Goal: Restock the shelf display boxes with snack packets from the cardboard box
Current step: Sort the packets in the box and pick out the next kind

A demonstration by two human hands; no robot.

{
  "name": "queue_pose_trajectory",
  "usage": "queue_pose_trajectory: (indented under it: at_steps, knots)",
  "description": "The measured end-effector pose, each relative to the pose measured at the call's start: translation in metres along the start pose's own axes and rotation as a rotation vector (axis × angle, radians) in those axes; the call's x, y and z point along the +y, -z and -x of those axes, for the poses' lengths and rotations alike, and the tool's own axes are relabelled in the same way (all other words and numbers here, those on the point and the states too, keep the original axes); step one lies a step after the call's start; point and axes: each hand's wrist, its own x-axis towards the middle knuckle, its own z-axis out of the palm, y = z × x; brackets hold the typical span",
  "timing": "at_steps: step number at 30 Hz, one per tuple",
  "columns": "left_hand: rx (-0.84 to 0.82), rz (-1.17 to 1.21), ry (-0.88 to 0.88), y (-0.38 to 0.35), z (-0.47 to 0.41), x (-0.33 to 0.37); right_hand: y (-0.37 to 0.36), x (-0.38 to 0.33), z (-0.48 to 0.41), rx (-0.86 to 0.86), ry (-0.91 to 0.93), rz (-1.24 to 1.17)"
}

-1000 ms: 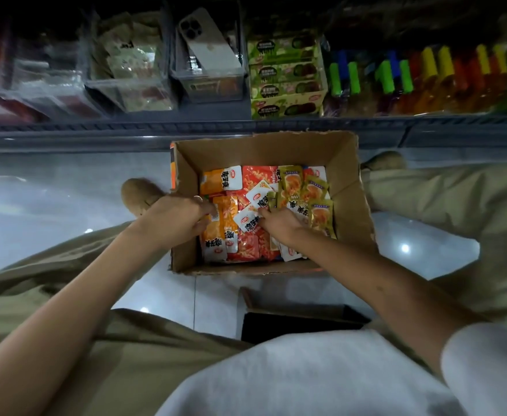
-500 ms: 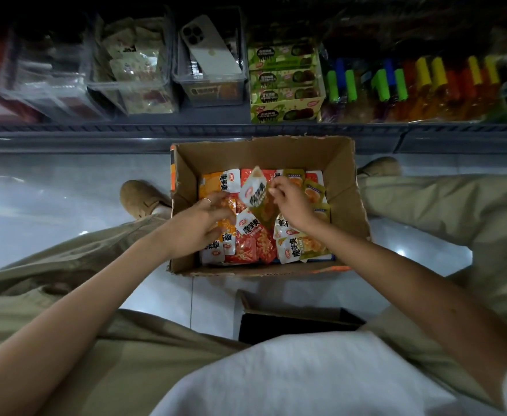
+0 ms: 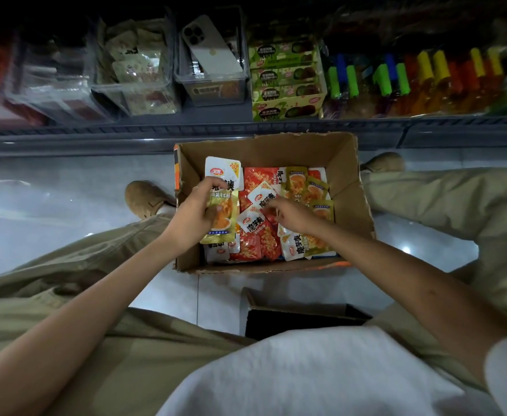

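Head: left hand grips glossy flat packets over cardboard box.

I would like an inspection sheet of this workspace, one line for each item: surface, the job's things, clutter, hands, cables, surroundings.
Surface: glossy pale floor tiles; the cardboard box stands open on them.
Job's things: snack packets, red, white and yellow-green, lie loose in the box; clear shelf display boxes hold pale packets.
Clutter: phone leaning in one display box; dark box near the lap.
Hands: left hand grips a bundle of yellow-green packets; right hand is on the loose packets, grip unclear.
Cables: nothing seen.
Surroundings: green cartons and bright-capped bottles on the shelf.
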Motion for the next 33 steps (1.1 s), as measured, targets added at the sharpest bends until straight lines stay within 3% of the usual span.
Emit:
queue_pose_trajectory:
  at_steps: [3, 6, 12, 15, 17, 21, 26, 31, 33]
  knots:
    - [0.038, 0.036, 0.033, 0.001, 0.0, 0.002, -0.012, 0.022, 0.007, -0.18, -0.024, 0.353]
    - [0.025, 0.012, 0.04, 0.001, 0.0, 0.001, -0.02, 0.027, 0.009, -0.164, 0.163, 0.486]
    - [0.006, -0.039, 0.018, 0.002, 0.0, 0.001, -0.024, 0.018, 0.006, -0.181, 0.235, 0.735]
    - [0.004, -0.054, 0.008, 0.003, -0.001, 0.0, -0.016, 0.014, 0.007, -0.021, 0.21, 0.601]
    - [0.005, -0.054, 0.009, 0.002, -0.001, -0.002, -0.006, 0.008, 0.008, 0.178, 0.181, 0.493]
    - [-0.011, -0.048, 0.017, 0.001, -0.003, -0.001, 0.02, -0.023, 0.012, 0.515, 0.012, 0.053]
    - [0.0, 0.005, -0.073, 0.006, -0.015, 0.021, 0.047, -0.062, 0.017, 0.628, -0.018, -0.77]
    - [-0.001, 0.387, -0.069, 0.009, -0.028, 0.07, 0.076, -0.093, 0.032, 0.677, 0.088, -1.001]
    - [0.009, 0.383, -0.088, 0.009, -0.034, 0.086, 0.087, -0.098, 0.039, 0.713, 0.101, -1.074]
